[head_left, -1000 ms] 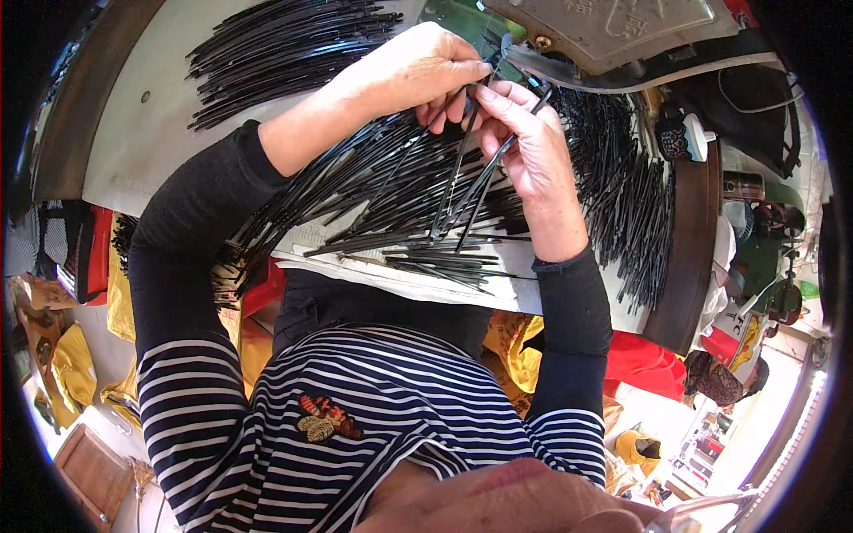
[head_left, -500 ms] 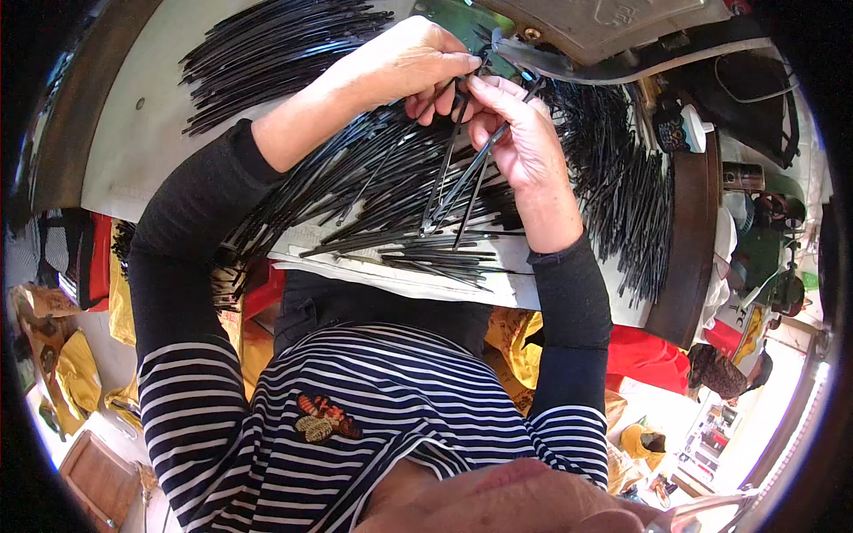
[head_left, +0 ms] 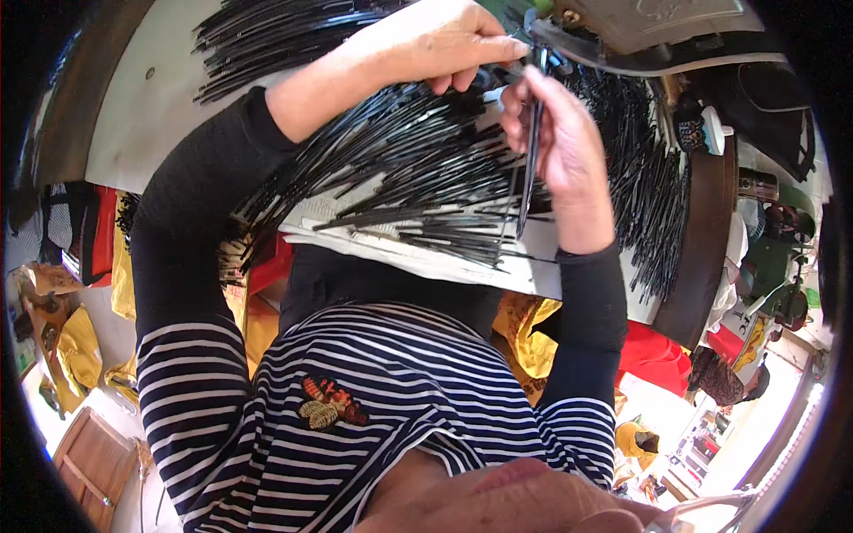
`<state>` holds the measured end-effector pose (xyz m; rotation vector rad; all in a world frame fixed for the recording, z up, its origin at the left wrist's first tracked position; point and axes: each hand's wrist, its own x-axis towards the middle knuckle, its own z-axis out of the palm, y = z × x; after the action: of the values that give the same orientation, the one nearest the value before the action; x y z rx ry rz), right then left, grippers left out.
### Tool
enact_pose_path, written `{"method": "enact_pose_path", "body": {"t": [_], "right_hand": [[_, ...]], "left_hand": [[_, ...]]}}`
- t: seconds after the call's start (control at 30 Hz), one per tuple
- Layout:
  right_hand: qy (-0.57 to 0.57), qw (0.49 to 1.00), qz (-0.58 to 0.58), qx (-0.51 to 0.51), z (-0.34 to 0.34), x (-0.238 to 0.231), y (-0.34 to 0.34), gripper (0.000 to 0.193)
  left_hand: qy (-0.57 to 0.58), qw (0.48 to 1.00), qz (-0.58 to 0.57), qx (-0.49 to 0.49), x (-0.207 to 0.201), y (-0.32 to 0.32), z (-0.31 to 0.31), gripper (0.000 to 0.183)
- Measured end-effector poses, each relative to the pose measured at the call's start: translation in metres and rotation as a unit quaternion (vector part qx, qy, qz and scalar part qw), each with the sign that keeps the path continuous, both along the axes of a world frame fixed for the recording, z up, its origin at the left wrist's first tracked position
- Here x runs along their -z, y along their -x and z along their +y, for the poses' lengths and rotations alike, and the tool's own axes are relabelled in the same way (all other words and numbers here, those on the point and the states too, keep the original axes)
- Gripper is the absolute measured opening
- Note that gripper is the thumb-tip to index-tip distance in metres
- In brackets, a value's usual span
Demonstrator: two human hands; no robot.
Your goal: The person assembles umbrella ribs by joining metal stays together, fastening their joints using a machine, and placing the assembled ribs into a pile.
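My right hand [head_left: 569, 142] is closed round a few thin black strips [head_left: 530, 178], which hang down toward me past the fingers. Close beside it, my left hand [head_left: 449, 49] has thumb and forefinger pinched together at the upper ends of these strips, near a metal machine [head_left: 653, 22]. What lies in that pinch is too small to make out. Under both hands spreads a loose heap of similar black strips [head_left: 426, 178]. A further bundle [head_left: 275, 44] lies beyond my left forearm, and another pile [head_left: 644, 195] lies to the right of my right hand.
A dark curved bar [head_left: 613, 60] runs along the machine's near side, just beyond my hands. White paper [head_left: 418, 253] covers the table's near edge. A small bottle with a white cap [head_left: 702, 129] stands by the dark right table edge [head_left: 693, 258]. Yellow bags [head_left: 529, 342] lie below.
Both hands have shifted right, toward the machine's bar. The strips in my right hand now hang closer together and more upright; before, they were splayed apart.
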<state>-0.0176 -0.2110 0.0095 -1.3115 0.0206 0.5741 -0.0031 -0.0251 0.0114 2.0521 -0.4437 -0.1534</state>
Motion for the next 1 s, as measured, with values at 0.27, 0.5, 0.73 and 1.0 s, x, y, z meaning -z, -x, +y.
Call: {"method": "enact_pose_path", "body": {"t": [0.27, 0.5, 0.73, 1.0], "right_hand": [[0.277, 0.95, -0.141, -0.031, -0.101, -0.032, -0.006, 0.029], [0.71, 0.576, -0.39, 0.113, -0.161, -0.046, -0.013, 0.034], [0.584, 0.684, -0.419, -0.126, -0.065, -0.02, 0.005, 0.028], [0.643, 0.493, -0.559, -0.175, -0.041, -0.003, -0.008, 0.006]], "left_hand": [[-0.094, 0.991, 0.005, 0.098, -0.017, 0.021, 0.01, 0.025], [-0.342, 0.911, -0.207, 0.095, -0.01, 0.038, -0.006, 0.033], [-0.358, 0.911, -0.191, 0.075, 0.0, 0.046, 0.003, 0.019], [-0.268, 0.949, -0.16, 0.044, 0.011, 0.034, 0.007, 0.013]]}}
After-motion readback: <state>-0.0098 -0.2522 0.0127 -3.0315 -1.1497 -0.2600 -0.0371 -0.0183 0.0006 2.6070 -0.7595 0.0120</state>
